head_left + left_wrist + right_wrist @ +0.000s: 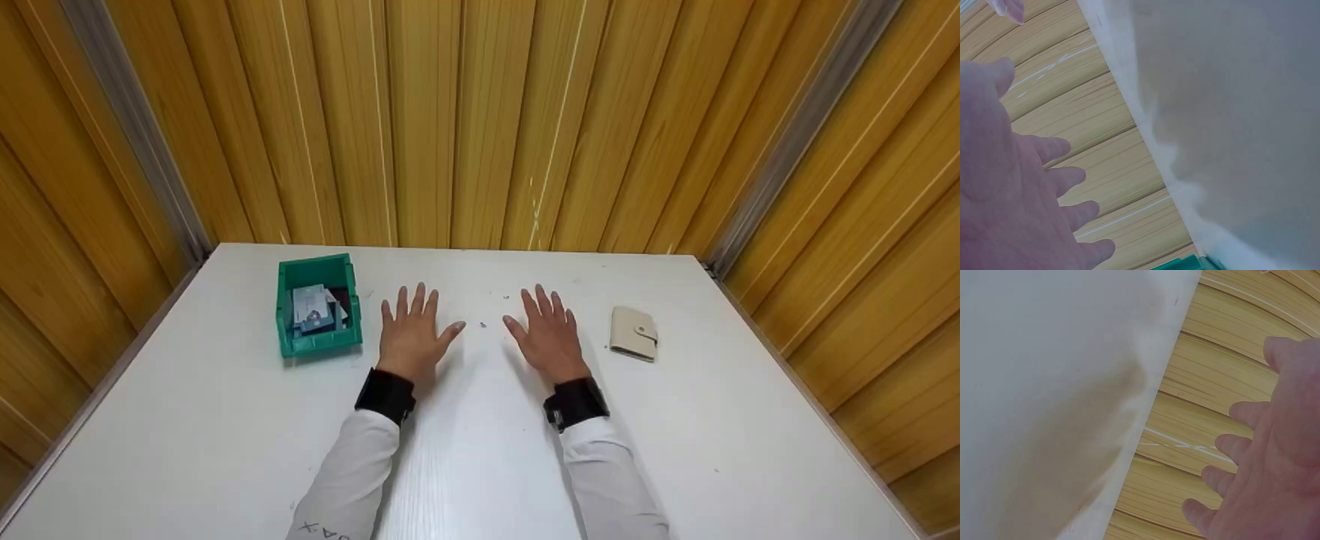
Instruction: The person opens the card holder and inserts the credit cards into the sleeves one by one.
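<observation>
While your left hand (pixel 411 341) and right hand (pixel 552 345) spread empty, green bin (pixel 322 343), left, holds cards (pixel 308 304), some obscured; wallet (pixel 628 332), right, closed.

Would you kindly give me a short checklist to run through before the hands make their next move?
1. Left hand free: ok, fingers spread, holding nothing.
2. Right hand free: ok, also holding nothing.
3. Green bin upright: ok, open-topped, beside the left hand.
4. Cards in the bin: ok, several show.
5. Exact card count: cannot tell, they overlap.
6. Contents of the beige wallet: cannot tell, it lies closed.
</observation>
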A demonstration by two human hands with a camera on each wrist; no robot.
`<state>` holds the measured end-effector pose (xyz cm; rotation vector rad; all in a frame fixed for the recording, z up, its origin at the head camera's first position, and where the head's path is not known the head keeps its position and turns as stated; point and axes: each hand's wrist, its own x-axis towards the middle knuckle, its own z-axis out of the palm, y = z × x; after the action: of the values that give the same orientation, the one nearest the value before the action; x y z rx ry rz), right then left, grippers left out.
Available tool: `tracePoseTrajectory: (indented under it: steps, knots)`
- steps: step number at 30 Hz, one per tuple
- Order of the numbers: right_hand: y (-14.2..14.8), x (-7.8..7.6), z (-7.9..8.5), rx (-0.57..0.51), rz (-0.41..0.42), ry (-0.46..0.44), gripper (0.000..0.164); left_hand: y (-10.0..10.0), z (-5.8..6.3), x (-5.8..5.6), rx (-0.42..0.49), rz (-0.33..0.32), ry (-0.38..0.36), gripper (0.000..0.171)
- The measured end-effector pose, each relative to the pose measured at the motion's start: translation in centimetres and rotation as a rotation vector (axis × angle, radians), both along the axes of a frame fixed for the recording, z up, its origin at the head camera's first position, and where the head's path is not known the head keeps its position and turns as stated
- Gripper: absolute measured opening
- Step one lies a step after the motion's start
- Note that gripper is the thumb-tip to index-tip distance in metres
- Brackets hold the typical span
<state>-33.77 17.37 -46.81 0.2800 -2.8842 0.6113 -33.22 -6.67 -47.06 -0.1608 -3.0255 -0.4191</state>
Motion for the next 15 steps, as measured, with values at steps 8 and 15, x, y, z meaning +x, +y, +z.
tracePoseTrajectory:
  steps: [8,15]
  knots:
    - [0.8,-0.2,0.4,-0.045,-0.005,-0.042,0.070,-0.1,0.2,0.2,0.004,-0.001,0.011,0.085]
    - [5.6,-0.8,1.4,-0.076,-0.188,-0.064,0.062,0.6,1.0,0.7,0.027,-0.032,-0.037,0.075]
